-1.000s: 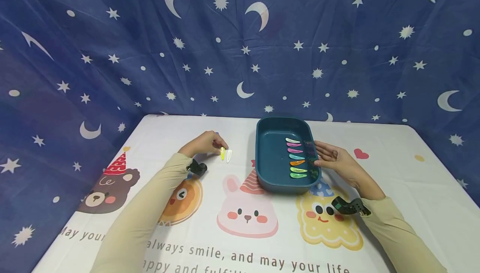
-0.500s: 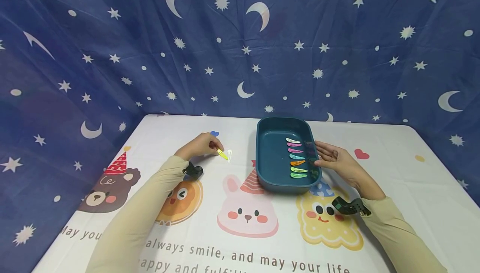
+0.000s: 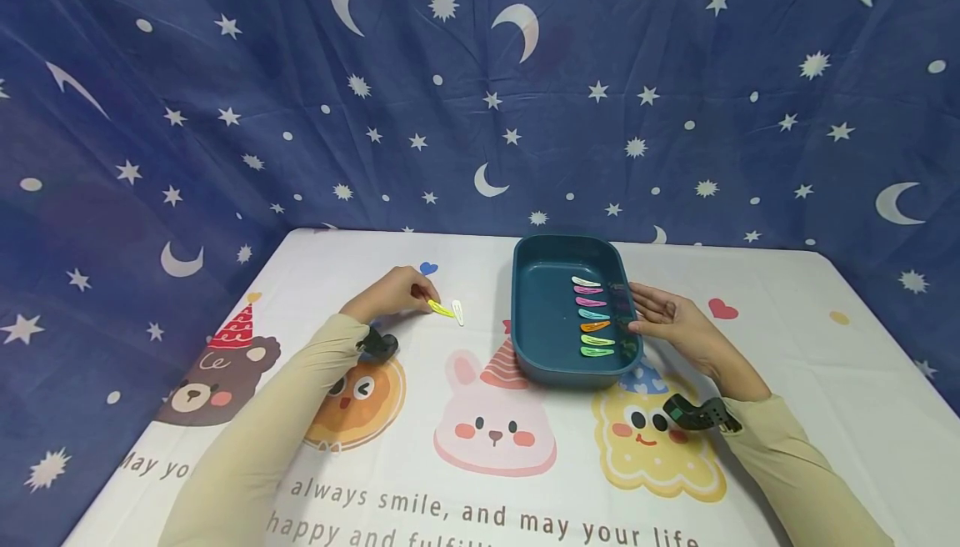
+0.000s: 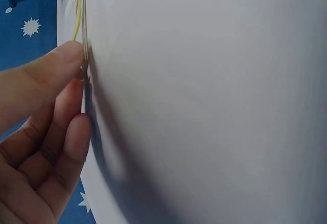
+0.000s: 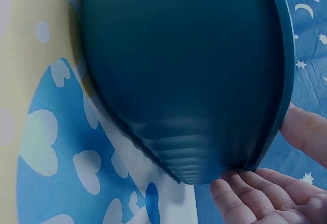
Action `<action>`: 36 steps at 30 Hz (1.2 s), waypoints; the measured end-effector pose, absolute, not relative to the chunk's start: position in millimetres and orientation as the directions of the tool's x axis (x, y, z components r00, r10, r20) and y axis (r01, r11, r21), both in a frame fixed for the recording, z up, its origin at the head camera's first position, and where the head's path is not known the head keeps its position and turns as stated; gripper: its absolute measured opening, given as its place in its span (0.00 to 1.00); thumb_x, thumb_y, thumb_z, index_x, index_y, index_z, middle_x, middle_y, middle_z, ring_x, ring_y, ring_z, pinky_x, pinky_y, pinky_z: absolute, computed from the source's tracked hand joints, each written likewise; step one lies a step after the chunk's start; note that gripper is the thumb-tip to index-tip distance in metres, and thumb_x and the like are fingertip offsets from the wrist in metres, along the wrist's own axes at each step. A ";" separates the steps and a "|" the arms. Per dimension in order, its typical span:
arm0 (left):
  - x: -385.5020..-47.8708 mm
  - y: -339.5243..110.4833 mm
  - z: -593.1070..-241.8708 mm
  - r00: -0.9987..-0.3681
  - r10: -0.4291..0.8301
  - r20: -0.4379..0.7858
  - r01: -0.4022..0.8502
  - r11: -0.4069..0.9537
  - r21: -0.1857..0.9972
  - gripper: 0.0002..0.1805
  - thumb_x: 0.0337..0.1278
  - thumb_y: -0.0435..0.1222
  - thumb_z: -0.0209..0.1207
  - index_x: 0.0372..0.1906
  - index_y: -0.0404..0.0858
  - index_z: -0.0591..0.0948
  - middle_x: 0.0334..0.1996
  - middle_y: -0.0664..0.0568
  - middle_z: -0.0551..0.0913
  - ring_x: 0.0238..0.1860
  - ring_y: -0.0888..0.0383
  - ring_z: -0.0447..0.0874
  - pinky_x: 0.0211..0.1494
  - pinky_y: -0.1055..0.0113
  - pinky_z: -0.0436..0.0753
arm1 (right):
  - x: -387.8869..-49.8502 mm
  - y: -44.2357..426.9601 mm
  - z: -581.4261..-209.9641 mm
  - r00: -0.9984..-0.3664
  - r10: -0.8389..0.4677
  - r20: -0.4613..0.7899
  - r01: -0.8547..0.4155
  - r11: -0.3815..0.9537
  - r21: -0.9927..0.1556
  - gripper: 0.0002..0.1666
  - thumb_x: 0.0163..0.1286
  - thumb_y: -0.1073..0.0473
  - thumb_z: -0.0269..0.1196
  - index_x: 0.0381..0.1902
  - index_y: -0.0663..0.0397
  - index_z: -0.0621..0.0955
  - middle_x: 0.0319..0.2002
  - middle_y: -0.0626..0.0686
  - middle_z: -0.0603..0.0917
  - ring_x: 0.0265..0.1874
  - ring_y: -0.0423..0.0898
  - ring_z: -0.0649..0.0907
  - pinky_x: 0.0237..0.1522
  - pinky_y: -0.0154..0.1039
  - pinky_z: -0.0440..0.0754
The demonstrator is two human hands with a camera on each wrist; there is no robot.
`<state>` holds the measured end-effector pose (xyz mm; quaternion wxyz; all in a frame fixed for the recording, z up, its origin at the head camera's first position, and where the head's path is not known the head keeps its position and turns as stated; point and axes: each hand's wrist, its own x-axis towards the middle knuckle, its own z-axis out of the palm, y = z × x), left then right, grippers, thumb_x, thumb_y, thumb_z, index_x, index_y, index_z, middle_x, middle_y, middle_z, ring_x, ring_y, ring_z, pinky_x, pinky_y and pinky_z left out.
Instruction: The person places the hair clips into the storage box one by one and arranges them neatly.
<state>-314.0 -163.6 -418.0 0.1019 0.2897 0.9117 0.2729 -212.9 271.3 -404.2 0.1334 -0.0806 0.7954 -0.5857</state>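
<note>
In the head view, the left hand pinches one end of a yellow snap hair clip between thumb and fingers, low at the tablecloth. The clip's free end points right, close beside a white hair clip; whether they touch is unclear. From the left wrist, the yellow clip shows edge-on, partly hidden by the thumb. The right hand holds the right side of a dark teal bin, thumb at the rim, fingers against the outer wall. Inside lie several hair clips in a column, including an orange one.
A white tablecloth printed with cartoon animals and lettering covers the table. Behind and to the left hangs a dark blue curtain with moons and stars. The bin stands near the table's back edge, right of the white clip.
The left hand has moved a little left, and the yellow clip has turned from nearly upright to slanting sideways. The right hand and bin have stayed put.
</note>
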 end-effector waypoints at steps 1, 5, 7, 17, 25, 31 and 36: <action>-314.0 -164.4 -417.4 -0.812 0.584 -0.025 0.473 0.682 0.558 0.06 0.46 0.29 0.67 0.33 0.35 0.86 0.29 0.48 0.87 0.28 0.64 0.79 0.34 0.74 0.77 | -212.9 271.2 -404.1 -0.952 -0.284 -0.119 0.029 0.301 -0.953 0.45 0.65 0.62 0.61 0.72 0.64 0.51 0.72 0.64 0.55 0.70 0.60 0.57 0.55 0.28 0.70; -314.4 -165.7 -412.9 -0.830 0.558 -0.030 0.446 0.694 0.565 0.07 0.45 0.30 0.68 0.33 0.35 0.86 0.28 0.48 0.87 0.27 0.63 0.79 0.33 0.74 0.77 | -212.9 270.9 -403.9 -0.951 -0.285 -0.118 0.030 0.296 -0.955 0.44 0.65 0.63 0.61 0.72 0.65 0.51 0.72 0.64 0.55 0.70 0.60 0.57 0.55 0.27 0.70; -314.3 -165.1 -408.7 -0.847 0.529 -0.042 0.415 0.710 0.569 0.07 0.46 0.30 0.68 0.34 0.36 0.87 0.28 0.48 0.87 0.27 0.63 0.79 0.33 0.74 0.77 | -213.0 270.7 -403.9 -0.951 -0.285 -0.118 0.030 0.296 -0.955 0.44 0.65 0.64 0.60 0.72 0.65 0.51 0.72 0.64 0.55 0.70 0.60 0.57 0.55 0.27 0.70; -314.3 -158.6 -383.1 -0.867 0.497 0.035 0.422 0.695 0.582 0.07 0.46 0.30 0.68 0.34 0.34 0.87 0.31 0.44 0.87 0.28 0.61 0.81 0.35 0.71 0.79 | -213.8 271.4 -403.5 -0.951 -0.286 -0.119 0.032 0.292 -0.956 0.45 0.65 0.63 0.61 0.72 0.65 0.50 0.72 0.64 0.54 0.70 0.60 0.57 0.55 0.26 0.71; -318.6 -137.8 -360.8 -0.878 0.477 0.037 0.403 0.697 0.593 0.08 0.47 0.30 0.67 0.36 0.33 0.87 0.32 0.43 0.87 0.27 0.62 0.80 0.31 0.74 0.77 | -214.0 270.9 -402.0 -0.951 -0.291 -0.106 0.018 0.290 -0.957 0.44 0.66 0.64 0.60 0.72 0.66 0.51 0.72 0.66 0.54 0.70 0.61 0.56 0.53 0.23 0.72; -320.9 -114.4 -349.3 -0.873 0.487 0.007 0.396 0.701 0.593 0.08 0.47 0.30 0.67 0.35 0.33 0.87 0.31 0.44 0.87 0.28 0.62 0.81 0.32 0.74 0.77 | -213.9 270.3 -402.8 -0.952 -0.281 -0.120 0.032 0.297 -0.954 0.44 0.65 0.64 0.61 0.72 0.65 0.51 0.72 0.65 0.55 0.70 0.60 0.57 0.55 0.25 0.72; -321.4 -93.8 -342.6 -0.860 0.510 0.006 0.423 0.706 0.568 0.08 0.46 0.31 0.68 0.34 0.34 0.87 0.31 0.44 0.88 0.29 0.60 0.82 0.34 0.74 0.79 | -213.3 271.1 -402.6 -0.950 -0.293 -0.111 0.021 0.295 -0.955 0.45 0.65 0.64 0.61 0.72 0.66 0.50 0.72 0.66 0.54 0.70 0.61 0.57 0.56 0.28 0.71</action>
